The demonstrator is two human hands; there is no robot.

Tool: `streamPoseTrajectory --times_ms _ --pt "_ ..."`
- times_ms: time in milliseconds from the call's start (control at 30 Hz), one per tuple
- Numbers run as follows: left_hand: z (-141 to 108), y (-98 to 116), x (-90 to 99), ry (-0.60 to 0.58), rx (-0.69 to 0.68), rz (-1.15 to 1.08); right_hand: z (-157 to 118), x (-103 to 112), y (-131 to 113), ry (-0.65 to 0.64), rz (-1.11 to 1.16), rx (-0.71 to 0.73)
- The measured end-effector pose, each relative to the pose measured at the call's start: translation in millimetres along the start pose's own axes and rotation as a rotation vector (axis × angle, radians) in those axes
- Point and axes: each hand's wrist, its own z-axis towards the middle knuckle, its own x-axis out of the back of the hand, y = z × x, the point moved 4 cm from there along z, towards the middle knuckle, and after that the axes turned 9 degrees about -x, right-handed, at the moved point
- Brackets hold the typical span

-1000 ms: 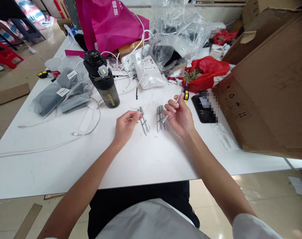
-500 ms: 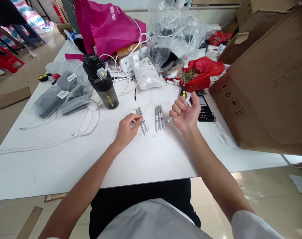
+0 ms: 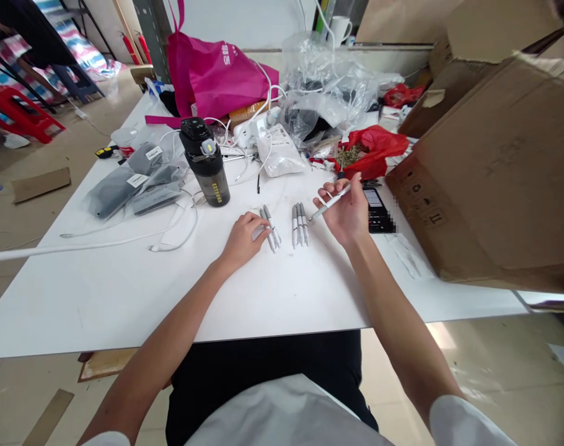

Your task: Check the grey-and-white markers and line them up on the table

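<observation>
Pen [image 3: 330, 203] across the right hand's [image 3: 341, 209] fingers (tip poking out leftward), grip curled around it.

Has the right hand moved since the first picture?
Yes, rightward: judged against the phone, the right hand is now closer to it, and farther from the right-hand group of pens.
</observation>
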Motion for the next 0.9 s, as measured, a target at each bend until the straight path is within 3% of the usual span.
streamPoseTrajectory --times_ms 167,233,333,433,567,733,900 --pt "-0.7 -0.3 -0.7 -0.032 0.021 0.078 -16.7 21.9 -9.2 0.073 -0.243 0.170" --pt "-1.3 -0.1 0.0 -0.030 0.044 0.118 -31.9 33.6 -7.6 0.073 -0.446 0.263" --pt "-1.8 -0.4 2.2 -0.021 0.068 0.172 -54.5 43.7 5.5 0.041 -0.849 0.349" --pt "-1.4 -1.9 6.0 -0.017 0.088 0.203 -68.5 45.2 27.4 -0.050 -1.124 0.333" --pt "-0.2 -6.5 13.9 0.007 0.155 0.191 -76.2 42.0 46.8 -0.121 -1.231 0.324" --pt "0.9 -12.5 21.0 0.087 0.208 0.119 -79.9 38.5 50.7 -0.158 -1.268 0.353" --pt "5.2 -12.6 25.4 0.245 0.263 -0.213 -80.9 37.7 49.3 -0.170 -1.279 0.388"
